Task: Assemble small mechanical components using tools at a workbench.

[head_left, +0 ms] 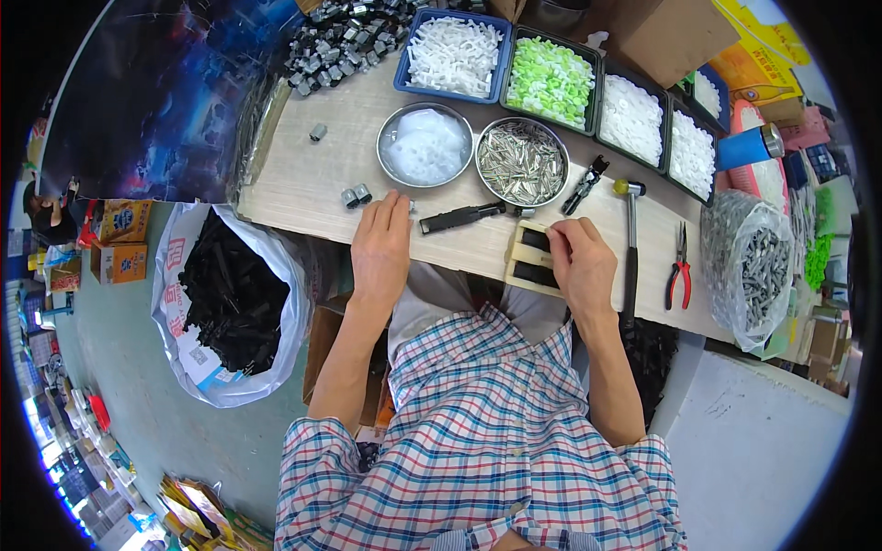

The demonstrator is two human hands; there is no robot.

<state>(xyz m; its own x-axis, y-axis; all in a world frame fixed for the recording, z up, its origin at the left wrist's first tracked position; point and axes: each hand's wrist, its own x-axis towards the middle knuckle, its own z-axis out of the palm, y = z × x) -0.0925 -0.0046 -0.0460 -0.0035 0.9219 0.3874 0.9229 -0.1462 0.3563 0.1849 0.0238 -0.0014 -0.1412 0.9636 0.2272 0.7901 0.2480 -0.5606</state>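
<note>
While the left hand (381, 246) lies flat and empty on the table (303, 174), the right hand (579, 262) pinches a black part (536, 241) in the wooden jig (525, 260), near the hammer (630, 253).

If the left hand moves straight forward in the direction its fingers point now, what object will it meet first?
Probably the round metal bowl of translucent white plastic pieces. The left hand lies flat on the pale wooden tabletop, fingers pointing away from the person and slightly right. The two small grey metal parts lie just left of that line.
</note>
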